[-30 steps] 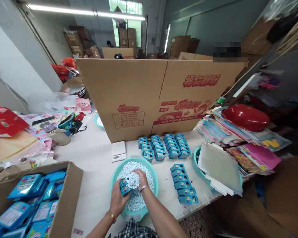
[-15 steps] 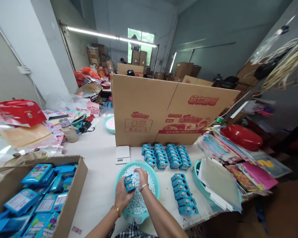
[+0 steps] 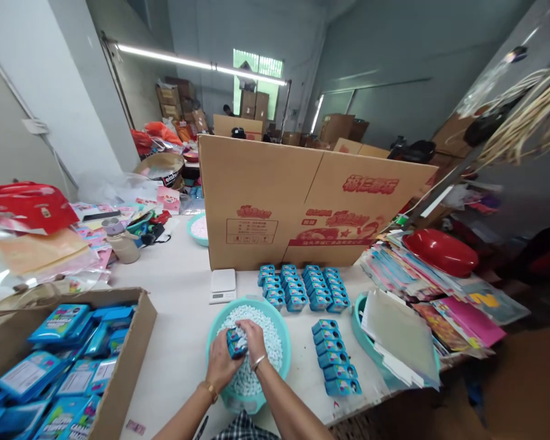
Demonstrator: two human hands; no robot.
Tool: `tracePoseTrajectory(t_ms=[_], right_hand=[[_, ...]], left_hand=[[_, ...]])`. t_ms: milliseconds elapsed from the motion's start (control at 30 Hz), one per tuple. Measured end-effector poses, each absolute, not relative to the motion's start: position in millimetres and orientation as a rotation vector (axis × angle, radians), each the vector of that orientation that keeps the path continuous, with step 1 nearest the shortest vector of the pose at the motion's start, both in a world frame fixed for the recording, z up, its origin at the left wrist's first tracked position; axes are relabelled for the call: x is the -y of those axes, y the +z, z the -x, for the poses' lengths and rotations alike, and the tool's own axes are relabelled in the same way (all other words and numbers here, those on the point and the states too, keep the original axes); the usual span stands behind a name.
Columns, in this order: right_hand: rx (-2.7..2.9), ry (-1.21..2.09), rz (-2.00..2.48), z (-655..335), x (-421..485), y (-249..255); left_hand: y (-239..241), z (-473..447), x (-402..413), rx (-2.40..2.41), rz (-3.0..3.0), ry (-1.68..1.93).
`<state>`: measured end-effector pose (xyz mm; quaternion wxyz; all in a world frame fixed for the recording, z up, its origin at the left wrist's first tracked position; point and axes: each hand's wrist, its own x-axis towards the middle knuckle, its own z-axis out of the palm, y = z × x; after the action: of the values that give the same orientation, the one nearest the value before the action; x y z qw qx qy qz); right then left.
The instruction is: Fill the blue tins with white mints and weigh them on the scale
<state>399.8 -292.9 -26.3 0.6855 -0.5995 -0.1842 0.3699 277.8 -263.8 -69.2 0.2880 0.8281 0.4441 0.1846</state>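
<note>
Head view: left hand (image 3: 222, 363) clasps a blue box (image 3: 234, 344) over a bowl (image 3: 287, 345) of white pellets (image 3: 266, 327); right hand (image 3: 255, 342) curls at the box's right, hold unclear.

The basin (image 3: 287, 353) is mint green, the pellets (image 3: 271, 343) blue-tinged white. The held box (image 3: 234, 344) is bright blue, as are the rowed boxes (image 3: 332, 344), which bear dark spots. The cardboard (image 3: 256, 177) is brown with red print. The scale (image 3: 222, 281) is white, the tub (image 3: 440, 252) red, the bottle (image 3: 123, 248) beige, its cap (image 3: 113, 226) lavender-grey. The garment (image 3: 245, 429) is checked black and white.
</note>
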Motion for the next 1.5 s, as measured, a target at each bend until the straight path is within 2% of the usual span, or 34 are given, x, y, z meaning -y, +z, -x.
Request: tracePoseTrajectory(t_ms=[267, 367, 500, 733, 933, 1033, 1233, 1500], right_hand=[[0.467, 0.622, 1.914, -466.6, 326.6, -103.6], [0.412, 0.565, 1.966, -457.2, 322.6, -128.2], [0.212, 0.625, 1.789, -443.7, 299.5, -144.1], [0.095, 0.913, 1.382, -451.9, 278.6, -126.6], [0.072, 0.888, 1.213, -433.3, 277.6, -75.3], [0.145, 0.82, 1.259, -428.5, 274.9, -57.9], [0.275, 0.699, 1.349, -424.9, 277.1, -43.6], [0.271, 0.677, 1.375, -424.5, 283.8, -35.1]], left_hand=[[-44.3, -298.8, 248.3, -1.207, -2.443, -0.227], [-54.2, -320.2, 241.9, -1.242, -2.442, -0.335], [-65.2, -340.2, 235.0, -1.249, -2.458, -0.381], [-64.2, -316.5, 234.7, -1.173, -2.464, -0.231], [-79.9, -277.7, 254.2, -1.16, -2.071, 0.541], [-82.0, -280.6, 262.2, -1.145, -1.964, 0.737], [-73.7, -287.1, 266.2, -1.101, -1.969, 0.812], [-63.9, -296.4, 270.5, -1.135, -2.005, 0.694]])
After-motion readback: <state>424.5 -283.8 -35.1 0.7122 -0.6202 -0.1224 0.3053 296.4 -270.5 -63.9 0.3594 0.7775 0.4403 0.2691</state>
